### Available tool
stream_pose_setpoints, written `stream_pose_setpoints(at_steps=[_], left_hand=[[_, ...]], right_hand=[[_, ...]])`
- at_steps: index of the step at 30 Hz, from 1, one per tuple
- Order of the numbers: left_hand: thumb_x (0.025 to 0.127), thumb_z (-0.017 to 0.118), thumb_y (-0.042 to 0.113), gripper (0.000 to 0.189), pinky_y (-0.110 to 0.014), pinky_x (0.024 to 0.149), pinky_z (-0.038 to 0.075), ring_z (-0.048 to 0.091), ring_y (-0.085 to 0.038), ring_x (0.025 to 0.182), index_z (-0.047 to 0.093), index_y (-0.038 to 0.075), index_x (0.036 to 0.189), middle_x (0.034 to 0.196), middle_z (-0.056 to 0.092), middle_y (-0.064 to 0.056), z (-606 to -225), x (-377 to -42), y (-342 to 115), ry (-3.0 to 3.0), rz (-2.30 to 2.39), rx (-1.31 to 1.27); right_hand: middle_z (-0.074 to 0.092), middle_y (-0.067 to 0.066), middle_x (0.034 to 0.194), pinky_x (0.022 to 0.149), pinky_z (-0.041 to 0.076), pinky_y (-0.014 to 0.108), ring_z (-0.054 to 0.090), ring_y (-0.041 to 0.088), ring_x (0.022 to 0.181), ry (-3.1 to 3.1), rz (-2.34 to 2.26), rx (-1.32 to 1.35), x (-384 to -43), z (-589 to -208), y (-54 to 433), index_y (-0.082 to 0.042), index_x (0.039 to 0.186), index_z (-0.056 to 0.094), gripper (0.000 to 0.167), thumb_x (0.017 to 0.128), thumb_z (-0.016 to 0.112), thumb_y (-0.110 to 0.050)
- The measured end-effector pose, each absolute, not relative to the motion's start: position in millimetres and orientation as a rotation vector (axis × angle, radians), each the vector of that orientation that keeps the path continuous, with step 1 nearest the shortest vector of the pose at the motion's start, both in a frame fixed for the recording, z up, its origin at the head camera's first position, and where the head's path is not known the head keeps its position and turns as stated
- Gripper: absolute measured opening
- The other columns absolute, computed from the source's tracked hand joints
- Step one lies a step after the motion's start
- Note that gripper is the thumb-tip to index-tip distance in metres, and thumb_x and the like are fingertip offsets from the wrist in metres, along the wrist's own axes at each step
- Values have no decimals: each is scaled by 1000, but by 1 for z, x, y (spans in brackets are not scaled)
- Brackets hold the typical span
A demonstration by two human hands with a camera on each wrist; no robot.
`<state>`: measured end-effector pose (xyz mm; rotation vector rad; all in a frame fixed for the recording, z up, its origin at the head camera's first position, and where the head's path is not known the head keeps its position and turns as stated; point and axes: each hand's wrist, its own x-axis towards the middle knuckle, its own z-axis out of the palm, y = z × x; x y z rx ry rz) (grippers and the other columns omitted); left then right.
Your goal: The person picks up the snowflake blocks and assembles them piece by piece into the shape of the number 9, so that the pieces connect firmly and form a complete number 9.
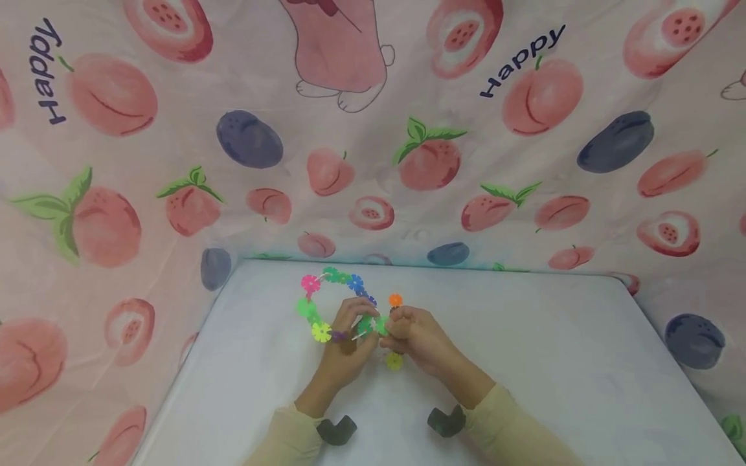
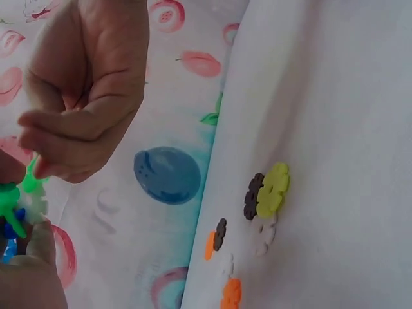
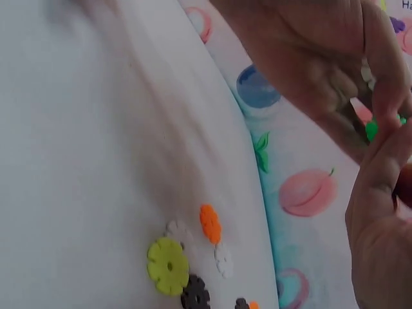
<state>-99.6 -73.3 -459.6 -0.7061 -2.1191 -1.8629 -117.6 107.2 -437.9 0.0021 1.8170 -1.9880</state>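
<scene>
A ring-shaped chain of colourful snowflake discs (image 1: 321,332) hangs from my left hand (image 1: 350,343), with pink, blue, green, yellow and purple pieces in it. My left fingers and thumb pinch a green disc (image 2: 9,198) at the chain's near right side. Close against it, my right hand (image 1: 422,340) has curled fingers and pinches a lighter green disc (image 1: 381,325). The two hands nearly meet there, held above the table. In the right wrist view, fingers mostly cover the green piece (image 3: 372,131), so how the discs join is hidden.
Loose discs lie on the white table (image 1: 553,362) beneath the hands: a yellow one (image 3: 168,266), an orange one (image 3: 210,223), a black one (image 3: 195,293) and a white one (image 3: 223,259). A fruit-printed cloth (image 1: 373,129) rises behind the table and at its sides.
</scene>
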Motion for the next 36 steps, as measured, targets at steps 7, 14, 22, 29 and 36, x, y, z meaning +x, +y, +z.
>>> stream_pose_setpoints(at_steps=[7, 14, 22, 29, 36], left_hand=[[85, 64, -11, 37, -51, 99, 56, 51, -29, 129, 62, 9, 116, 132, 54, -10, -452, -100, -78, -2155, -1851, -720], [88, 66, -12, 31, -41, 96, 59, 59, -34, 125, 60, -3, 116, 127, 53, -20, -452, -104, -82, -2014, -1946, -830], [88, 74, -4, 32, -32, 100, 56, 58, -29, 124, 61, 2, 116, 127, 55, -17, -449, -105, -86, -2063, -1975, -771], [87, 78, 1, 32, -37, 103, 54, 61, -27, 126, 63, 7, 114, 127, 57, -11, -449, -108, -90, -2126, -1960, -717], [88, 76, 0, 33, -36, 113, 46, 57, -33, 130, 62, 6, 117, 132, 58, -13, -453, -110, -94, -2142, -1938, -761]], right_hand=[[70, 1, 73, 65, 49, 25, 64, 14, 70, 1694, -1968, -123, -123, -438, 118, -9, 98, 53, 7, 100, 60, -8], [73, 2, 79, 66, 49, 27, 68, 18, 79, 1725, -1935, -133, -125, -435, 124, -10, 103, 57, 11, 99, 66, -16], [71, 3, 89, 70, 52, 28, 65, 20, 85, 1758, -1881, -155, -129, -438, 129, -10, 107, 63, 16, 99, 68, -22], [73, 17, 108, 88, 57, 43, 68, 23, 96, 2039, -1696, -102, -134, -445, 140, -2, 118, 65, 36, 98, 67, -32], [73, 6, 101, 78, 57, 36, 63, 20, 88, 2298, -1440, -109, -141, -455, 148, -9, 114, 73, 34, 93, 74, -36]])
